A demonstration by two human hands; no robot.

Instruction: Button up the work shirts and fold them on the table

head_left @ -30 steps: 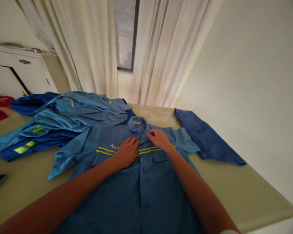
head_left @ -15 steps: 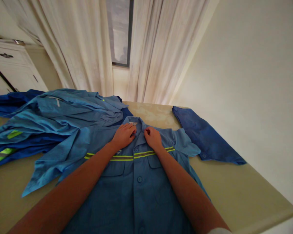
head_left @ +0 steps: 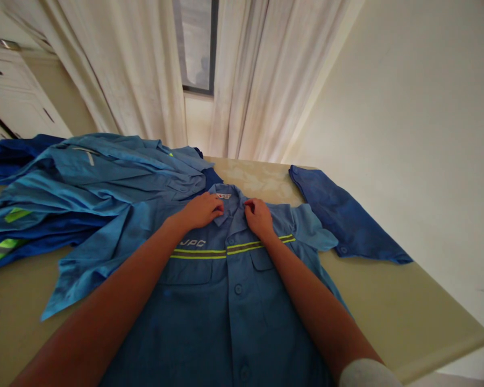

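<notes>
A blue short-sleeved work shirt (head_left: 201, 306) lies spread front up, its collar away from me. Yellow-edged stripes cross its chest, and white letters show beside my left forearm. My left hand (head_left: 204, 210) is closed at the left side of the collar, its fingertips curled into the cloth. On the other side, my right hand (head_left: 260, 217) pinches the collar edge between thumb and fingers. The neck opening and a white label (head_left: 223, 196) show between the two hands. My forearms cover parts of the stripes and the left chest pocket.
A heap of blue work clothes (head_left: 116, 172) with yellow-green bands lies at the left of the table (head_left: 403, 317). Folded dark blue cloth (head_left: 342, 215) rests at the right by the wall (head_left: 427, 134). Behind stand curtains (head_left: 137, 70) and a white cabinet (head_left: 18, 91).
Both hands have shifted slightly, staying at the collar. My left hand has moved a little apart from the neck opening, showing more of the label and chest letters. The view has tilted slightly.
</notes>
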